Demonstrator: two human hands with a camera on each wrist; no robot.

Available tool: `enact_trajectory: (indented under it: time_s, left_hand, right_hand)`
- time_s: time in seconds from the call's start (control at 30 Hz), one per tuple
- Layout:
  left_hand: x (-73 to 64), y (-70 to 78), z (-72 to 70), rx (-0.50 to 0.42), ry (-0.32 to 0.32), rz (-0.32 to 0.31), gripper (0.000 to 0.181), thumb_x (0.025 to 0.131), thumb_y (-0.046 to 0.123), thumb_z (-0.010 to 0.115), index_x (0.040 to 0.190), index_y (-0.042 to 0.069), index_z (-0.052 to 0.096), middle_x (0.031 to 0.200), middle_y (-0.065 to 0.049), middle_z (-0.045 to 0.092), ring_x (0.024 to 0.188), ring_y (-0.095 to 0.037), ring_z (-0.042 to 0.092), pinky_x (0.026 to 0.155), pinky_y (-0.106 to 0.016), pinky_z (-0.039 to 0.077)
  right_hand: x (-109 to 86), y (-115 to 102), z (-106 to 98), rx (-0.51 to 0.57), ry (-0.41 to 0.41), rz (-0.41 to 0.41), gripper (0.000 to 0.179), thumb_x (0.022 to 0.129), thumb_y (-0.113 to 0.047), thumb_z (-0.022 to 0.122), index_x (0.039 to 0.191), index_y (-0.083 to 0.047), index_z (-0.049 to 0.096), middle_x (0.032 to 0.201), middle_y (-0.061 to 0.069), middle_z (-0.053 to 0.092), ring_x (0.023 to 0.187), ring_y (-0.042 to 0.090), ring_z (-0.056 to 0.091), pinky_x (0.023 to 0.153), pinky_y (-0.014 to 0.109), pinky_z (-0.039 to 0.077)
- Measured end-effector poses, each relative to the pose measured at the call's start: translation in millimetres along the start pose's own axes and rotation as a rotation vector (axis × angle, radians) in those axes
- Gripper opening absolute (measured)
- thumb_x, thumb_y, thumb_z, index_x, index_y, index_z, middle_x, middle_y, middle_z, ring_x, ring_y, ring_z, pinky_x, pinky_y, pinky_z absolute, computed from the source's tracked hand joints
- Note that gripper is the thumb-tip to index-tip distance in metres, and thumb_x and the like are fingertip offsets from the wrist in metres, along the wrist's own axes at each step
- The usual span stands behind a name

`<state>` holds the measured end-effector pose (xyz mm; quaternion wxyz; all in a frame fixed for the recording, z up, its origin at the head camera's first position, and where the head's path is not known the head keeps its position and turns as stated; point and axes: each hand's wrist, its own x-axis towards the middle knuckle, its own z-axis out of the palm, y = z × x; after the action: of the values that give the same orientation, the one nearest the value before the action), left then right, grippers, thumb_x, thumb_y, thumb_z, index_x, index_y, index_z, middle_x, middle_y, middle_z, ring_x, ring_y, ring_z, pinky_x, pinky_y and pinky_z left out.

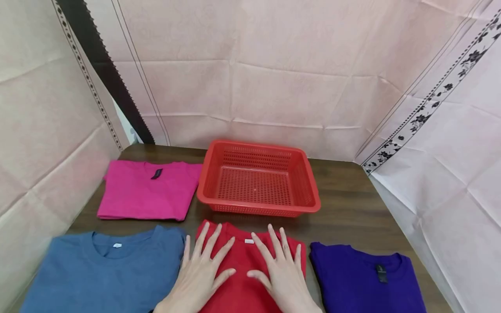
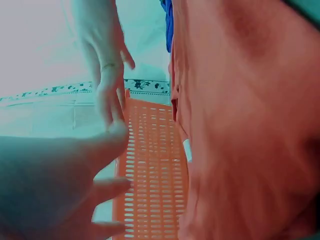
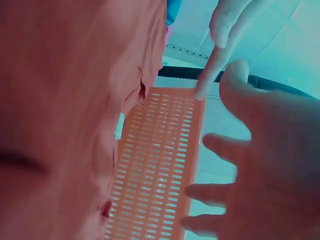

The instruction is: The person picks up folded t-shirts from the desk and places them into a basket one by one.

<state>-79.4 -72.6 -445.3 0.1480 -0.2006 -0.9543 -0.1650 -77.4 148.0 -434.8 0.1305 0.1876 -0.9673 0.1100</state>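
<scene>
Red shirt (image 1: 244, 287) laid flat at lower centre of frame, near edge cut off by frame bottom; white tag (image 1: 249, 241) seen at its neckline. Left hand (image 1: 197, 274) and right hand (image 1: 286, 274) held over it, palms down, fingers straight and spread wide, nothing gripped. Gap shown between fingers and fabric in both wrist views.

Edges: left little finger seen just beside blue shirt (image 1: 109, 278), lower left; right fingertips seen inside red shirt's right edge. Narrow strip of table (image 1: 348, 208) left between red shirt and purple shirt (image 1: 368, 287), lower right. Another thin strip left between red shirt's collar edge and front of red basket (image 1: 258, 208), centre. Pink shirt (image 1: 150, 198), left of centre, set close against basket's left side; contact can't be told. Widest bare stretch of table found right of basket, bounded by white cloth (image 1: 442, 208) along right side of frame.
</scene>
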Motion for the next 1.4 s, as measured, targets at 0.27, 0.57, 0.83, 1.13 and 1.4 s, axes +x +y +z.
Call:
enact_trajectory:
  time_s: [0.27,0.57,0.83,1.13,1.4]
  left_hand:
    - [-3.7,-29.4,-19.8,-0.019,0.024,-0.296,0.018,0.084,0.031,0.063,0.067,0.026,0.058,0.060,0.010,0.056,0.046,-0.019,0.051,0.035,-0.036,0.037]
    - [-19.7,-41.5,-9.4,-0.247,-0.306,-0.462,0.026,0.085,0.043,0.060,0.070,0.021,0.058,0.055,0.009,0.050,0.048,-0.008,0.044,0.043,-0.030,0.040]
    - [-12.2,-24.9,11.9,-0.659,-0.356,-0.586,0.049,0.086,0.055,0.052,0.093,0.006,0.054,0.082,0.000,0.067,0.074,-0.012,0.062,0.068,-0.041,0.053]
    - [-13.6,-23.9,27.6,-1.388,-0.515,-0.639,0.086,0.092,0.040,0.051,0.141,-0.010,0.002,0.136,-0.027,0.041,0.115,-0.026,0.048,0.099,-0.053,0.039]
    - [-18.0,-36.3,3.9,-1.632,-0.581,-0.642,0.075,0.094,0.035,0.051,0.146,0.002,0.009,0.136,-0.013,0.046,0.115,-0.021,0.050,0.094,-0.040,0.047]
  right_hand:
    - [-18.0,46.1,-22.8,-0.015,0.046,0.241,0.015,0.084,-0.040,0.063,0.078,-0.027,0.063,0.073,-0.006,0.065,0.065,0.021,0.061,0.047,0.041,0.048]
    - [-43.2,84.9,-15.1,0.173,-0.320,0.509,0.029,0.086,-0.048,0.057,0.073,-0.023,0.064,0.065,-0.004,0.060,0.058,0.015,0.055,0.052,0.039,0.047]
    - [-36.7,67.8,6.7,0.814,-0.387,0.556,0.038,0.089,-0.042,0.056,0.091,-0.005,0.047,0.065,-0.004,0.052,0.058,0.012,0.053,0.055,0.026,0.046]
    - [-36.9,55.1,26.1,1.477,-0.501,0.759,0.084,0.089,-0.027,0.060,0.144,0.004,0.005,0.124,0.010,0.055,0.106,0.021,0.055,0.088,0.040,0.051]
    - [-38.7,60.2,0.0,1.704,-0.469,0.718,0.089,0.089,-0.011,0.057,0.149,-0.013,-0.009,0.146,0.012,0.028,0.122,0.023,0.042,0.096,0.036,0.045]
